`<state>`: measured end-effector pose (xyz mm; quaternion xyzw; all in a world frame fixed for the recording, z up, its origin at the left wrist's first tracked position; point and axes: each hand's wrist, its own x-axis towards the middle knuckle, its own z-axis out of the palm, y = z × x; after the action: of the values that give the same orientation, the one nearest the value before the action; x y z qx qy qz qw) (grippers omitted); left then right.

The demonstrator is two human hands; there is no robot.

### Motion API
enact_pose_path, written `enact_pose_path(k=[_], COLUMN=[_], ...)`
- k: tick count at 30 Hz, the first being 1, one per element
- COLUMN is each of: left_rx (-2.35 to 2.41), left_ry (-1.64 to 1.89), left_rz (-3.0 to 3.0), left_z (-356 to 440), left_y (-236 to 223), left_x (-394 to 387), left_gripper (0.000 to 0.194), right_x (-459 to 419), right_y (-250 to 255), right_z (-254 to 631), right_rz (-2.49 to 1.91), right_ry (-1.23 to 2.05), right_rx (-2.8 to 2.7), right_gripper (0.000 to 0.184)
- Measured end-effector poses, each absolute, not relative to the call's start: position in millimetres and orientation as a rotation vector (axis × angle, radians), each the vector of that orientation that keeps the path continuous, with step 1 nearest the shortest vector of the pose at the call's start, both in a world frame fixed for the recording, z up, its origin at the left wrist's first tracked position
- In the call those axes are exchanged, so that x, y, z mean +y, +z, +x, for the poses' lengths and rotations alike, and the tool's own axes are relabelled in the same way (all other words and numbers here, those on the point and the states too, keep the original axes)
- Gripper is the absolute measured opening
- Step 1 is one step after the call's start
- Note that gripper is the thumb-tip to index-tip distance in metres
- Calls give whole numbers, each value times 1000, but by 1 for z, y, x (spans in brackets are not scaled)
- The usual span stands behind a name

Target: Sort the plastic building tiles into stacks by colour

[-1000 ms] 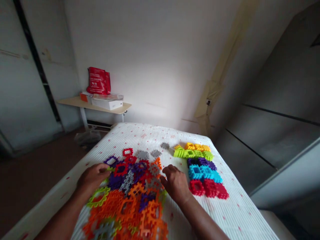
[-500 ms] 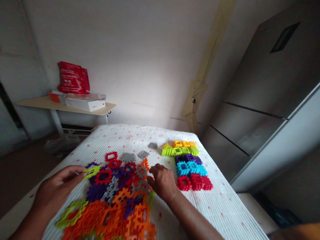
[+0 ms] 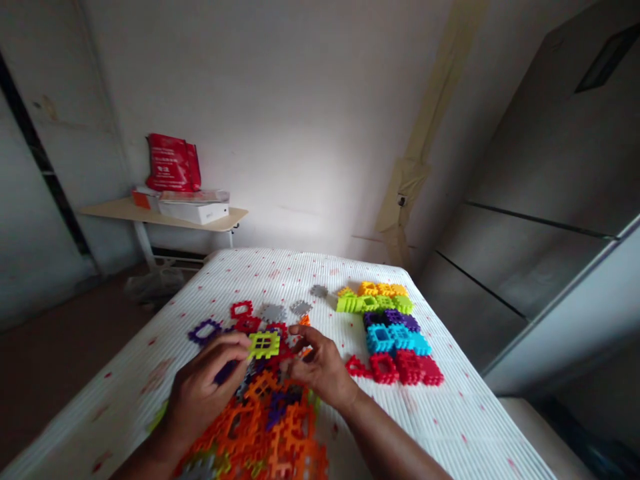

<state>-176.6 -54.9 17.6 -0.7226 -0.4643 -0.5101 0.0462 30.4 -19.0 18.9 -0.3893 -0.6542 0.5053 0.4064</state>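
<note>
My left hand (image 3: 207, 380) pinches a lime-green interlocking building piece (image 3: 264, 345) shaped like a four-pane window, raised over the pile. Just right of it, my right hand (image 3: 323, 367) hovers with its fingers apart and curved; nothing shows in them. Below both hands spreads a loose pile of toothed pieces, with orange pieces (image 3: 240, 427) in front, a purple piece (image 3: 283, 403) among them and red pieces (image 3: 243, 309) at the back. Part of the pile is hidden by my hands.
Sorted rows stand at the right: yellow (image 3: 383, 289), lime (image 3: 375, 304), purple (image 3: 393, 319), light blue (image 3: 399, 339) and red pieces (image 3: 407, 368). Grey toothed pieces (image 3: 273, 312) lie behind the pile. A side table (image 3: 115, 209) bears boxes and a red bag (image 3: 173, 163).
My left hand has moved right with the lime-green piece, closer to my right hand. A red piece now shows left of the red row, where my right hand was. The view has shifted left.
</note>
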Motion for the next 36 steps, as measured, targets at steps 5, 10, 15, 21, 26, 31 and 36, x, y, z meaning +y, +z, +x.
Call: enact_pose_path(k=[5,10,15,21,26,31,36], left_rx=[-1400,-1481,-2091,-2442,-2469,-2465,-2419], left_ry=[-1513,-1623,-1990,-2131,-2264,-2279,-2194], left_rz=[-2276,-2328,-2255,-2363,-2153,-2154,-2269], left_z=[-164,-160,-166,-165,-165,-160,-157], left_y=[21,12,6,6,2,-1,-2], left_x=[-60,-56,-48,-47,-44,-43,-44], left_gripper=[11,10,25,31,29,32,35], right_x=[-24,-20,-23,-30,-32,-39,-40], right_y=[14,5,16,17,12,19,19], right_z=[18,22,31,24,19,15,15], right_rz=[-781,-705,-758,-809,-953,-1072,-1122], right_ry=[1378,1247,972,781,607,412,335], right_rx=[-1596,-1676,-1932,-2110,-1985,-2137,-2203], right_gripper=[54,42,56,72,59,50,43])
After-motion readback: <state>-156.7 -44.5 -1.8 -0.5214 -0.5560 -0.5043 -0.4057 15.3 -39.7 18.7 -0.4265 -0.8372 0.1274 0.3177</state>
